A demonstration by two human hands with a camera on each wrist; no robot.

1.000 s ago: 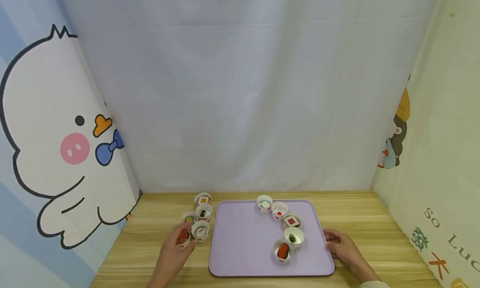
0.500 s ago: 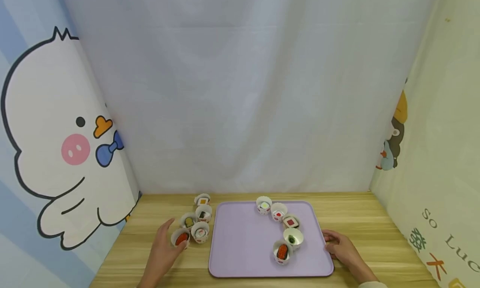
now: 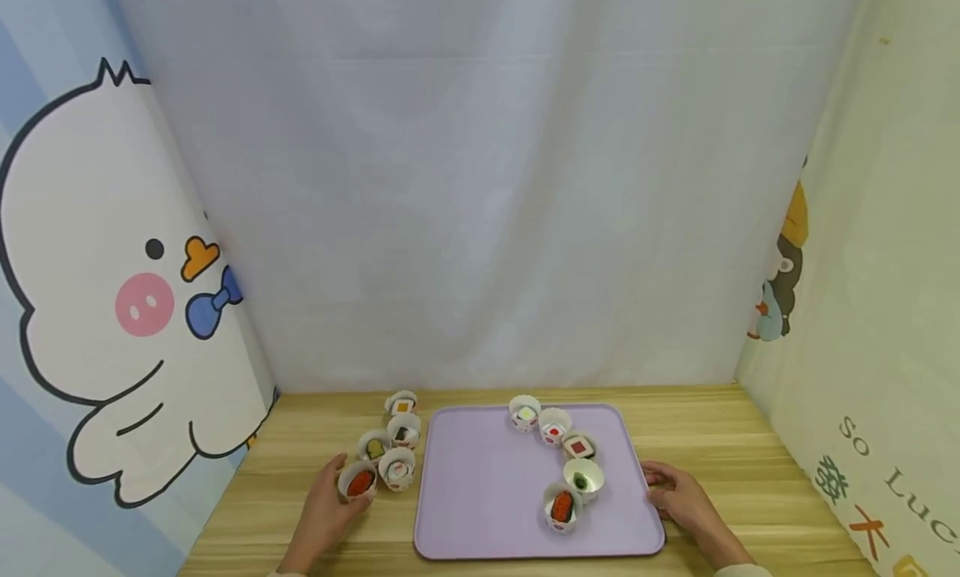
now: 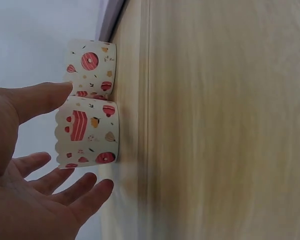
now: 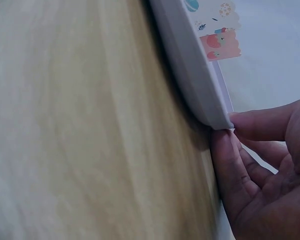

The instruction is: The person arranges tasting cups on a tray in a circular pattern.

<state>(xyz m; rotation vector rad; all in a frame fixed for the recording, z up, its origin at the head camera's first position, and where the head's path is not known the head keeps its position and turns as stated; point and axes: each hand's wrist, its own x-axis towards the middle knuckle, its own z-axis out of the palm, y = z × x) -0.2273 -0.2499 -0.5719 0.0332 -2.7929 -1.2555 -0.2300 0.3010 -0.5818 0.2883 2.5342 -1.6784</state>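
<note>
My left hand (image 3: 322,512) is beside a paper baking cup (image 3: 360,482) holding a red-roe sushi piece. In the left wrist view, its thumb is near the scalloped rim of that patterned cup (image 4: 90,134), and the fingers are spread and loosely bent on the near side, not gripping. Whether a fingertip touches the cup, I cannot tell. My right hand (image 3: 688,505) pinches the right edge of a lilac tray (image 3: 480,494) between thumb and fingers. On the tray's right part, several sushi cups form a curved line, with another red-roe cup (image 3: 562,508) nearest me.
Left of the tray, several more cups cluster on the wooden table (image 3: 757,452), including one with a white roll (image 3: 397,469) and one with an orange-topped piece (image 3: 402,404). A grey curtain (image 3: 480,227) hangs behind, with printed cloths on both sides.
My left hand has let go of the red-roe cup and drawn back left, then come near its side again. The right hand keeps its place on the tray edge.
</note>
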